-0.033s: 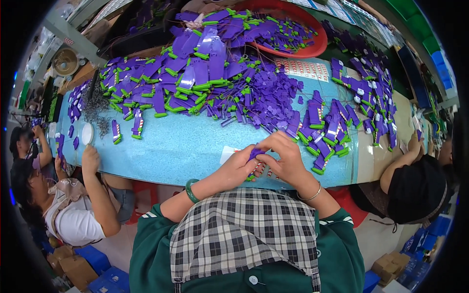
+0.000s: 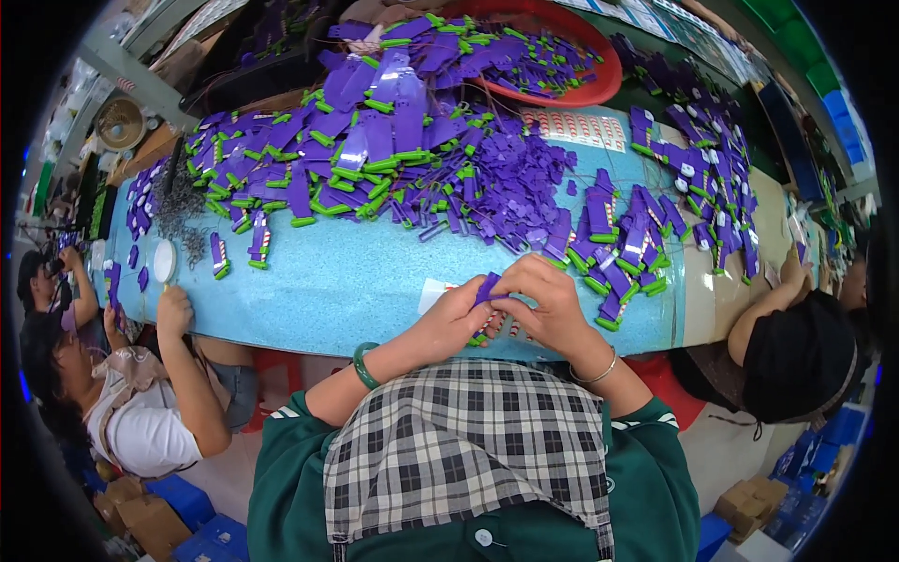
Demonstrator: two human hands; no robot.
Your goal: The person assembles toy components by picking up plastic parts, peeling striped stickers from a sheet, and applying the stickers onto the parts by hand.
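The blue bench (image 2: 318, 272) is extending ahead of the fingers (image 2: 526, 272). A heap of purple-and-green pieces (image 2: 375, 150) is lying beyond them; a red basin (image 2: 611, 75) is standing farther off. The left hand (image 2: 448, 326) is gripping one purple piece (image 2: 485, 288), its green end showing below the fingers. The right hand (image 2: 551, 298) is pinching its upper edge between thumb and fingertips.

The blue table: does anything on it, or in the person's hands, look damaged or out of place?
Nothing looks clearly damaged. One small purple piece lies alone on the blue table, just right of the large heap, so it looks slightly stray. The held purple part is partly covered by fingers, so I cannot judge it.
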